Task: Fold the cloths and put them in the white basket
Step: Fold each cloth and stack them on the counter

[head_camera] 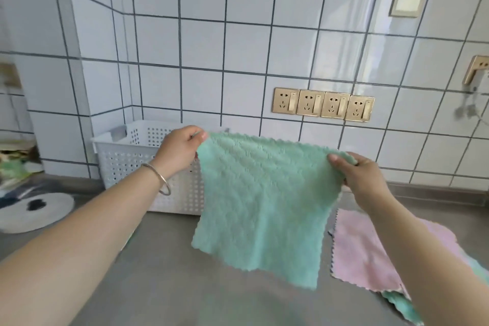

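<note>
Both forearms fill the bottom of my view, reaching up to a green cloth (262,206) held in the air above the table (164,272). On the left hand (180,152), thumb and fingers are pinched tight on the cloth's upper left corner; the right hand (362,174) has the same closed grip on the upper right corner. Its top edge runs stretched between the two grips, dipping slightly toward the right, and the rest hangs freely with the lower edge clear of the table.

Behind the cloth's left half, against the tiled wall, stands the white basket (127,159), partly hidden by the cloth. Of my two hands the left is nearer to it. Just right of the hanging cloth, a pink cloth (370,249) lies flat on the table, with another green one (399,302) peeking out beneath it.

I judge the fold has not begun. It turns on that taut top edge: bringing the two corners together would halve the cloth across its width before it goes left and back into the basket.
</note>
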### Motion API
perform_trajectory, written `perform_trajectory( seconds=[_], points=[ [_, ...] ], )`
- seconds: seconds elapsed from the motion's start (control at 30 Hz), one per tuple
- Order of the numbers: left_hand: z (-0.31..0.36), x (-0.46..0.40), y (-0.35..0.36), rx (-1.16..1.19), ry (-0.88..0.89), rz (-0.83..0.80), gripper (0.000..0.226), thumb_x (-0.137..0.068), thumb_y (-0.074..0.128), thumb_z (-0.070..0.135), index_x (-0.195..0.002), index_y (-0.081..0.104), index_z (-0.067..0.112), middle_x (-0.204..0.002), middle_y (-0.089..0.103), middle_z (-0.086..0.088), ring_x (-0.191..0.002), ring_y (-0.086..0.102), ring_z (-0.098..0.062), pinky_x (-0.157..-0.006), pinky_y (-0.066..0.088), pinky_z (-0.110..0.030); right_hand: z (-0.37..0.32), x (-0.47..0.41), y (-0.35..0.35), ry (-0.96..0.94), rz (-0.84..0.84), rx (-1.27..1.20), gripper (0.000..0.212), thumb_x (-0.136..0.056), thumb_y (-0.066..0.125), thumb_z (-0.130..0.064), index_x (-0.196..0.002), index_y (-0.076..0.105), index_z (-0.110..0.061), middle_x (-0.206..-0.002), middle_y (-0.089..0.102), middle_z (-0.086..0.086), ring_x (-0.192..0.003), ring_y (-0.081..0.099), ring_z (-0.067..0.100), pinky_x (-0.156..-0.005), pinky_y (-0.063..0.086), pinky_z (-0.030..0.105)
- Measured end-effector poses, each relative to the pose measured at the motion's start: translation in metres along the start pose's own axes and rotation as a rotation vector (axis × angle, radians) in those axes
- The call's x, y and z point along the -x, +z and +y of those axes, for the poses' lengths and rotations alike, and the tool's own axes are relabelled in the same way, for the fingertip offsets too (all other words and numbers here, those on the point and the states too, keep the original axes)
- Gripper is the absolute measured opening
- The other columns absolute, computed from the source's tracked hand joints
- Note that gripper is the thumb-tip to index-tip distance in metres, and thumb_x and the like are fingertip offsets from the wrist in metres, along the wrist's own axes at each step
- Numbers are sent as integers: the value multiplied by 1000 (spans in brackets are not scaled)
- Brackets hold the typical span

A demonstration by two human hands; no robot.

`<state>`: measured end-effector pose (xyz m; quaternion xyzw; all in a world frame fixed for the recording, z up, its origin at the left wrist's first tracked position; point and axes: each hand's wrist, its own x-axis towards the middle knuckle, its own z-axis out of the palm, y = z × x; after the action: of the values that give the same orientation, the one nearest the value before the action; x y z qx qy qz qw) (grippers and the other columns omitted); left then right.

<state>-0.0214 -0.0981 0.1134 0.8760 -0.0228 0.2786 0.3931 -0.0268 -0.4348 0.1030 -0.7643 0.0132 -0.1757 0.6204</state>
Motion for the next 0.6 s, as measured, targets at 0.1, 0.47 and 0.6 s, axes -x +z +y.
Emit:
perform_trajectory(
  seconds=[0.1,0.47,0.6],
  points=[
    [16,15,-23,140,82,77,20,-95,49,21,-97,65,9,-95,68,-20,-75,63,-12,-69,53,-11,-17,18,-11,-112,-9,-20,20,-86,64,-28,-101,67,-15,-95,69,2,-92,63,20,-91,50,35],
    [-72,192,-8,-6,2,-598,18,-93,51,31,-80,59,42,-71,61,18,-67,51,5,-65,37,-12,105,139,-54,97,-594,387,53,-62,68,-69,-75,73,-18,-76,73,-1,-66,61,13,-64,45,20],
    [-85,234,4,-69,-39,-705,25,-95,49,24,-72,53,32,-58,50,16,-56,42,3,-58,32,-10,129,166,-65,201,-623,427,23,-77,72,-38,-61,70,-21,-85,74,7,-83,61,14,-72,45,19]
  ],
)
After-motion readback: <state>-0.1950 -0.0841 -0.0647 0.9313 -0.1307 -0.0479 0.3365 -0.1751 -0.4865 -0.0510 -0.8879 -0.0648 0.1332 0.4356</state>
